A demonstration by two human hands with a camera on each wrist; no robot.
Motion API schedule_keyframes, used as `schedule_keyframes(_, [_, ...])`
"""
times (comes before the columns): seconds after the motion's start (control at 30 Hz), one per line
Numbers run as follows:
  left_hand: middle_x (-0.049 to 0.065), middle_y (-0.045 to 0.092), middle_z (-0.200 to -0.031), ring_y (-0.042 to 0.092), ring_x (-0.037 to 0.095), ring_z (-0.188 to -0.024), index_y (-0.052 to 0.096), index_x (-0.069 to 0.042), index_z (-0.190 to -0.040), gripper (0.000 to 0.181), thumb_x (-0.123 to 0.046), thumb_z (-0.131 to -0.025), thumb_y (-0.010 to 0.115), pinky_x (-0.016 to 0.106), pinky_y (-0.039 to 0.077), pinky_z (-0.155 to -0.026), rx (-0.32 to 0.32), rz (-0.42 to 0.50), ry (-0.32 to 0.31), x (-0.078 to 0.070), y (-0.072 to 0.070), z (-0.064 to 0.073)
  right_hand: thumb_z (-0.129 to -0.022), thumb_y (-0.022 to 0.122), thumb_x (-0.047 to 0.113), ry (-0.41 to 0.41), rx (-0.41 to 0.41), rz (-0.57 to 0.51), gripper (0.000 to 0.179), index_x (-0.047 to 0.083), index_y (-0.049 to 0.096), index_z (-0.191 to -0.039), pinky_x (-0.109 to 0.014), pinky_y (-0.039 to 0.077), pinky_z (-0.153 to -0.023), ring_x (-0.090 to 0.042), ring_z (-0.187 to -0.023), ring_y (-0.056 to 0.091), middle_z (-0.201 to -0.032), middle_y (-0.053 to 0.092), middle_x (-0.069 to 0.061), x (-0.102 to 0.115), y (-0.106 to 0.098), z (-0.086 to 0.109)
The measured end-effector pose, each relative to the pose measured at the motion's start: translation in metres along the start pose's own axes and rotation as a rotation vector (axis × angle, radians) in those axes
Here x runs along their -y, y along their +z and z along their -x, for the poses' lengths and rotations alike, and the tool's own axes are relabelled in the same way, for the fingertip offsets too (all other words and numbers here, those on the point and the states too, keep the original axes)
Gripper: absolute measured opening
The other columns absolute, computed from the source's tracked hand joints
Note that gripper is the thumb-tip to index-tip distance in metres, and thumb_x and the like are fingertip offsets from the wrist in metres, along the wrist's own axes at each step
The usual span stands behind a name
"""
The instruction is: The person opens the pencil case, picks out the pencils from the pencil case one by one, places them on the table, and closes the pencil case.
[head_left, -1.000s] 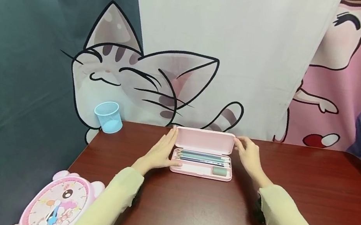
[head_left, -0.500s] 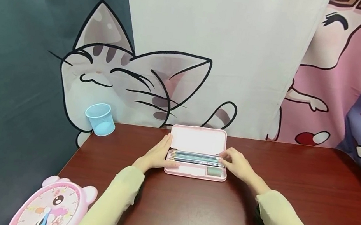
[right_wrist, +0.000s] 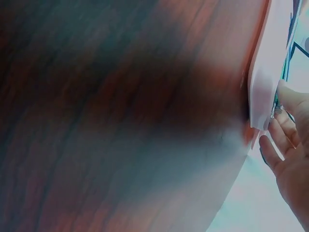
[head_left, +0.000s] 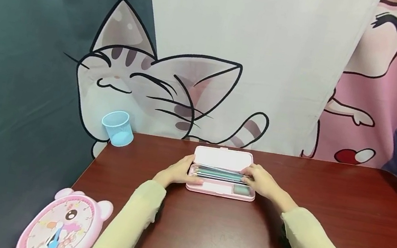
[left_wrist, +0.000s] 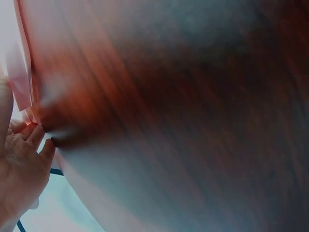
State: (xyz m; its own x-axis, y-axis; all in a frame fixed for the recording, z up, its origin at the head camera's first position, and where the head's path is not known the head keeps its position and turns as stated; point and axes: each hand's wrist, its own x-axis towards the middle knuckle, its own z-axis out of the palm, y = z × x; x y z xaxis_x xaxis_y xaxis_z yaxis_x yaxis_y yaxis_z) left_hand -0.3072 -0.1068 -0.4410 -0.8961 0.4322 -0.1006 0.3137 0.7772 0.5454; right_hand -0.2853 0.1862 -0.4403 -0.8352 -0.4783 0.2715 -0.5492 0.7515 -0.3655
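Observation:
A pink pencil case (head_left: 220, 191) lies open near the table's far edge, its pale lid (head_left: 223, 158) tipped back. Several pencils (head_left: 218, 173) lie lengthwise in its rear compartment. At the front right sits a grey-green eraser (head_left: 241, 190). My left hand (head_left: 177, 172) holds the case's left end, thumb over the front tray and fingers at the side. With thumb and fingers my right hand (head_left: 261, 181) pinches the pencils' right ends. In the right wrist view, part of the pencils (right_wrist: 278, 96) shows beside the right thumb, above the case's end.
The brown table (head_left: 212, 234) spreads in front of the case. A blue mesh cup (head_left: 118, 128) stands at the back left corner. A pink cartoon clock (head_left: 63, 224) is at the lower left. Behind the table hangs a cat-print cloth (head_left: 292, 48).
My right hand has moved left from the lid's corner onto the pencils' right ends. The lid has tipped further back. The left hand stays at the case's left end, its fingers drawn in closer.

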Motion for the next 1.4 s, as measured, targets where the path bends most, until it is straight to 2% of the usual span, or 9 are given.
schedule_keyframes(0.2, [0.017, 0.032, -0.143, 0.032, 0.025, -0.132, 0.023, 0.000, -0.142, 0.096, -0.040, -0.072, 0.074, 0.040, 0.028, -0.110, -0.016, -0.019, 0.034, 0.000, 0.001, -0.005, -0.080, 0.067, 0.008, 0.002, -0.049, 0.006, 0.009, 0.002, 0.067, -0.088, -0.040, 0.047, -0.074, -0.021, -0.081, 0.056, -0.084, 0.060, -0.006, -0.001, 0.001, -0.002])
schedule_keyframes(0.33, [0.019, 0.032, -0.142, 0.031, 0.026, -0.132, 0.023, 0.002, -0.141, 0.096, -0.038, -0.071, 0.075, 0.040, 0.027, -0.110, -0.013, -0.021, 0.047, 0.001, 0.001, -0.009, -0.080, 0.066, 0.003, -0.001, -0.117, -0.034, 0.007, 0.001, 0.066, -0.086, -0.038, 0.048, -0.071, -0.021, -0.078, 0.058, -0.082, 0.058, -0.008, -0.005, -0.001, -0.001])
schedule_keyframes(0.57, [0.016, 0.029, -0.145, 0.030, 0.025, -0.133, 0.020, -0.001, -0.143, 0.099, -0.040, -0.071, 0.075, 0.041, 0.026, -0.110, 0.000, -0.005, -0.015, 0.004, -0.003, -0.008, -0.080, 0.065, -0.003, -0.022, -0.222, -0.096, 0.007, -0.001, 0.066, -0.086, -0.035, 0.047, -0.067, -0.019, -0.073, 0.055, -0.080, 0.058, -0.009, -0.021, -0.008, 0.007])
schedule_keyframes(0.83, [0.015, 0.029, -0.145, 0.030, 0.025, -0.132, 0.019, -0.002, -0.144, 0.099, -0.041, -0.071, 0.075, 0.042, 0.026, -0.110, 0.002, -0.003, -0.038, 0.007, -0.011, -0.003, -0.080, 0.066, 0.000, 0.033, -0.320, -0.065, 0.005, 0.000, 0.066, -0.085, -0.030, 0.045, -0.064, -0.018, -0.070, 0.054, -0.078, 0.060, -0.009, -0.051, -0.031, 0.033])
schedule_keyframes(0.97, [0.016, 0.029, -0.144, 0.030, 0.026, -0.131, 0.019, -0.002, -0.143, 0.099, -0.040, -0.071, 0.075, 0.043, 0.026, -0.110, 0.006, 0.012, -0.029, 0.007, -0.012, -0.004, -0.079, 0.066, 0.000, 0.097, -0.358, -0.030, 0.005, 0.000, 0.067, -0.084, -0.026, 0.042, -0.061, -0.012, -0.068, 0.052, -0.077, 0.061, -0.010, -0.074, -0.044, 0.053])
schedule_keyframes(1.1, [0.016, 0.029, -0.144, 0.029, 0.026, -0.131, 0.019, -0.003, -0.143, 0.098, -0.039, -0.071, 0.075, 0.043, 0.025, -0.110, 0.014, 0.007, -0.011, 0.007, -0.009, -0.006, -0.081, 0.065, 0.003, 0.213, -0.330, -0.031, 0.005, 0.000, 0.067, -0.085, -0.022, 0.040, -0.062, -0.005, -0.070, 0.048, -0.080, 0.062, -0.014, -0.097, -0.056, 0.076])
schedule_keyframes(1.23, [0.017, 0.032, -0.142, 0.031, 0.027, -0.130, 0.020, -0.001, -0.142, 0.097, -0.037, -0.071, 0.075, 0.043, 0.026, -0.110, 0.008, 0.003, 0.036, 0.005, -0.004, -0.007, -0.083, 0.063, 0.005, 0.302, -0.254, -0.039, 0.007, 0.000, 0.066, -0.087, -0.024, 0.039, -0.064, -0.001, -0.071, 0.044, -0.083, 0.062, -0.017, -0.117, -0.064, 0.096])
schedule_keyframes(1.4, [0.018, 0.031, -0.143, 0.030, 0.027, -0.131, 0.020, -0.001, -0.143, 0.099, -0.038, -0.071, 0.076, 0.044, 0.026, -0.110, 0.011, 0.008, 0.038, 0.000, -0.001, -0.005, -0.084, 0.062, 0.003, 0.311, -0.193, -0.081, 0.008, -0.002, 0.066, -0.089, -0.020, 0.038, -0.063, 0.009, -0.071, 0.043, -0.084, 0.061, -0.017, -0.130, -0.067, 0.109])
